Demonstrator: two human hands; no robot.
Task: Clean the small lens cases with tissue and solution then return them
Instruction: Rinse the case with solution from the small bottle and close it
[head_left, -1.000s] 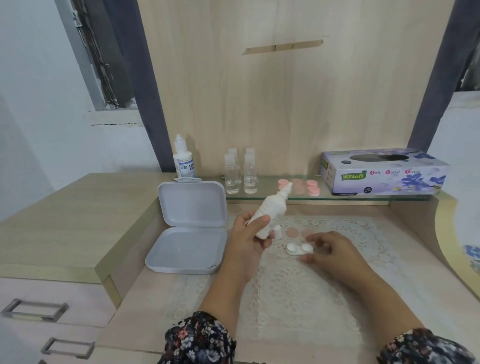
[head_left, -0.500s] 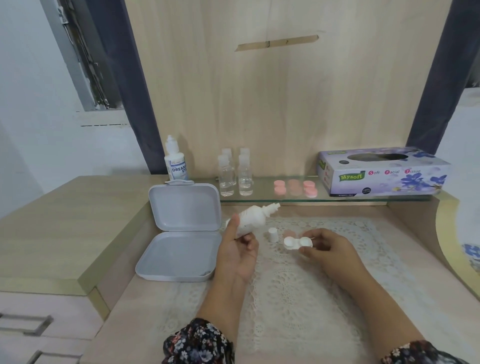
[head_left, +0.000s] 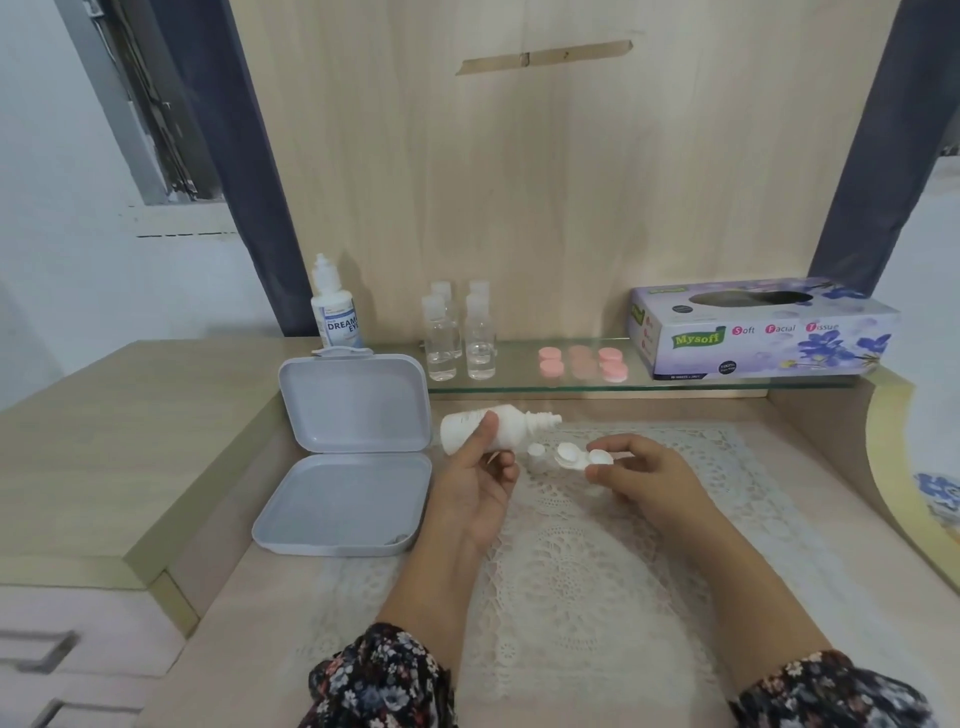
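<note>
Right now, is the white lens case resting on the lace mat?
No: the right hand holds the white lens case above the lace mat.

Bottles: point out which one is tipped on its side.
The plain white squeeze bottle gripped by the left hand, nozzle pointing right. The labelled white bottle and clear bottles stand upright.

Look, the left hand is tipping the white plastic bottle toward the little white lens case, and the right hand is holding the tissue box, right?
Not quite. In the head view the right hand holds the small white plastic lens case, not the purple cardboard tissue box, which sits untouched on the glass shelf. The rest is right: the left hand tips the white plastic bottle toward the case.
</note>
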